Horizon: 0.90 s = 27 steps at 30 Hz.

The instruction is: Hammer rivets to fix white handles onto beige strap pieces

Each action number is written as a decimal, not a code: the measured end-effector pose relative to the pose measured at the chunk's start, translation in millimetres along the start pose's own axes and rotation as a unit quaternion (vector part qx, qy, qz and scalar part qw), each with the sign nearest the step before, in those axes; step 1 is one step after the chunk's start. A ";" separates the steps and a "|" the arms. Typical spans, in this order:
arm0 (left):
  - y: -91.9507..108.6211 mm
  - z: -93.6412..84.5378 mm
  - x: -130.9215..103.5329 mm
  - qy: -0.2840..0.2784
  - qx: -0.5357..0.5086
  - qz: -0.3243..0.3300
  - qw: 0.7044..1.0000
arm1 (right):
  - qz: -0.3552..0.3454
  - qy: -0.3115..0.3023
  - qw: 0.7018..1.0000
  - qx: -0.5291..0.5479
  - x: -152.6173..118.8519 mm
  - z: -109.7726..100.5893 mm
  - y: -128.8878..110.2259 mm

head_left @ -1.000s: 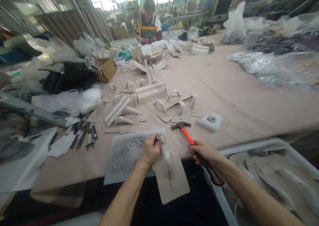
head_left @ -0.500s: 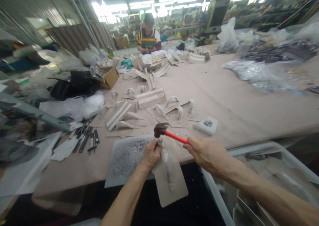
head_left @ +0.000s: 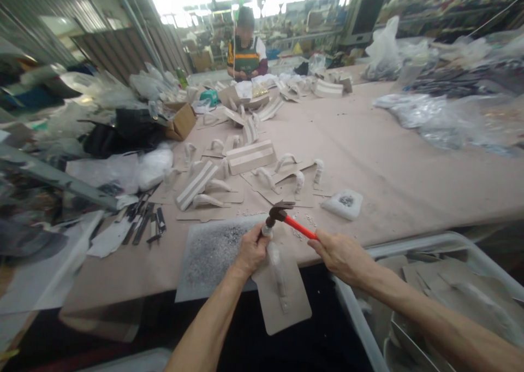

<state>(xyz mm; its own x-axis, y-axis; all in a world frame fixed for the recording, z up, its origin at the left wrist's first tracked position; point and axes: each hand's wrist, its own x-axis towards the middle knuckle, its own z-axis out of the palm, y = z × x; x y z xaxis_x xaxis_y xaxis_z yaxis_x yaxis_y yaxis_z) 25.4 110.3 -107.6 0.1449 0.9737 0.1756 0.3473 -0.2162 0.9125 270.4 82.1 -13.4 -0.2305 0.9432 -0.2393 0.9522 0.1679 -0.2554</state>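
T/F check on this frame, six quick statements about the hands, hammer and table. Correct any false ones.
1. The right hand holds a hammer. True.
2. The hammer's visible shaft is blue. False: it is red.
3. The left hand grips a small pale cylindrical piece. True.
4. The speckled sheet lies right of the nearest flat panel. False: it lies to the panel's left.
5. The white block with a dark patch lies right of the hammer head. True.
6. The cardboard box stands on the right side of the tabletop. False: it is on the left.
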 end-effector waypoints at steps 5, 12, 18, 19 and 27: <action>-0.6 -0.5 1.5 -0.007 -0.033 -0.010 0.999 | 0.085 -0.042 0.995 0.034 21.3 32.0 27.2; -2.1 2.6 3.7 0.037 -0.115 -0.063 0.991 | -0.013 0.092 0.977 0.192 19.7 61.2 -21.1; -1.8 0.2 11.3 0.161 -0.256 -0.153 0.941 | 0.099 0.002 0.916 0.388 23.2 98.5 -54.5; -2.7 -3.8 11.2 0.193 -0.273 -0.159 0.929 | 0.100 0.007 0.898 0.429 22.5 102.4 -53.1; -22.3 -44.2 -21.0 0.238 -0.150 -0.138 0.950 | 0.003 -0.016 0.678 0.735 8.0 92.1 -42.9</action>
<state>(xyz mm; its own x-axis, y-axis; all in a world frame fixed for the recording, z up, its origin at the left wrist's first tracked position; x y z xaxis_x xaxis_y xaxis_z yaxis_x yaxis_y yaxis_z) -26.3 97.8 -115.3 -0.3727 0.9279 -0.0027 0.0221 0.0118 0.9997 209.2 56.0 -90.6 -0.2547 0.9320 -0.2580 -0.2690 -0.3246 -0.9068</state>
